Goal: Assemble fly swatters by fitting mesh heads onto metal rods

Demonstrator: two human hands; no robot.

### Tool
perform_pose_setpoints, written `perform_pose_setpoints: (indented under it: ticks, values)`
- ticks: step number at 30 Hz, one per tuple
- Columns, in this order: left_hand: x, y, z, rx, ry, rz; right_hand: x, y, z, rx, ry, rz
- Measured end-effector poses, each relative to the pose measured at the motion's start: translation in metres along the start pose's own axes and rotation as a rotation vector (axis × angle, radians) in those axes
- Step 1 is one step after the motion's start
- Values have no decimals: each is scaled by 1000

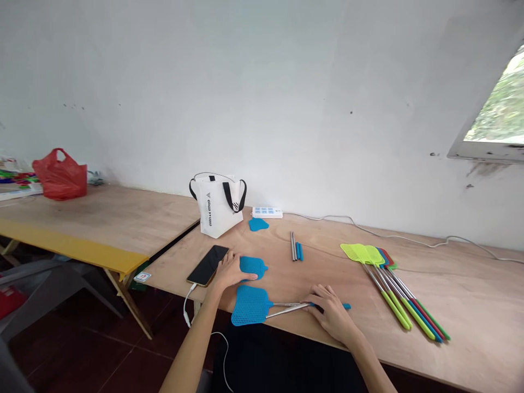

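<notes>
My left hand [230,271] is closed on the left side of a loose blue fly swatter head [254,267], its thumb along the lower edge and its fingers beside a black phone [208,265]. My right hand [329,312] rests at the table's front edge, wrapped over the rod and blue handle of a fly swatter whose blue mesh head [250,305] points left. A second thin metal rod [289,310] runs out from under that hand, its near end by the head. What lies beneath the palm is hidden.
Assembled fly swatters [391,284] lie fanned at right. Metal tubes [293,246] and blue handles [299,251] lie mid-table. Behind them are another blue head [258,224], a power strip [267,213] and a white bag [216,207]. A red bag [61,174] stands on the left table.
</notes>
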State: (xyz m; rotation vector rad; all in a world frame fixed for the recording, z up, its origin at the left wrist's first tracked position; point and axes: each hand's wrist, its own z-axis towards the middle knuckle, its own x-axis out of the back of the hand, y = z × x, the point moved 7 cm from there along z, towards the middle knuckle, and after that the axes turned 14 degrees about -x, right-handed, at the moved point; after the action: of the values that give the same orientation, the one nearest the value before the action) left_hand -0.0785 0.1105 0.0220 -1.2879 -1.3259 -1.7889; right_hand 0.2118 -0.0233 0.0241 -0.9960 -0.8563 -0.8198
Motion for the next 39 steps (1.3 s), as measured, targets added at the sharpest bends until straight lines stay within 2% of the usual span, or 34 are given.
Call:
perform_pose_setpoints:
  ticks: [2, 5, 8, 11, 13, 15, 19, 23, 30, 39]
  values:
    - [4, -1, -2, 21, 22, -9, 1, 4, 1, -21, 17, -5]
    - [12, -2, -4, 45, 128, -129, 3, 11, 2, -63, 57, -19]
    - [28, -1, -5, 31, 350, -309, 4, 14, 3, -88, 108, -57]
    - [50, 8, -10, -107, 646, -502, 4, 16, 3, -118, 164, -74]
    - [58, 19, -12, -206, 729, -664, 5, 17, 4, -140, 212, -64]
    - [58, 30, -12, -241, 733, -830, 8, 21, 3, -171, 266, -36]
    - [45, 47, -12, -145, 697, -1138, 16, 30, 1, -261, 365, 46]
    - [31, 65, -11, -93, 609, -1350, 21, 28, -1, -260, 397, 121]
    - [20, 79, -9, -88, 509, -1411, 20, 20, -1, -197, 350, 129]
    - [15, 80, -9, -69, 476, -1382, 17, 17, 0, -185, 293, 123]
